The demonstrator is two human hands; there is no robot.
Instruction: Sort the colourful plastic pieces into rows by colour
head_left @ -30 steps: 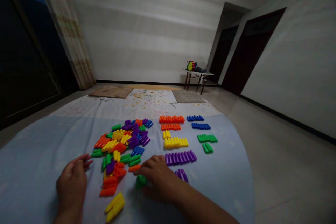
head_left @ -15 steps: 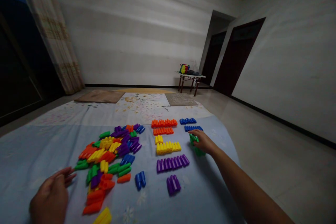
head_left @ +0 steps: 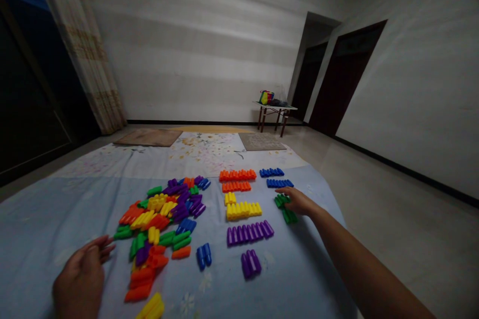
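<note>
"How is the room looking?"

"A pale wall (head_left: 194, 45) is rising past the far edge of the counter (head_left: 299, 274), which a flowered cloth (head_left: 213, 289) is covering."

"And the pieces?"

"A mixed pile (head_left: 159, 220) is lying toward the left edge, coloured rows (head_left: 250, 233) nearer the right. The left hand (head_left: 80, 271), fingers parted, is sitting beside the pile; the right hand (head_left: 299, 202) is touching green pieces (head_left: 290, 216) near the right edge, its grip not showing clearly."

"Any tip?"

"Nudging those lightly is probably keeping them aligned."
</note>
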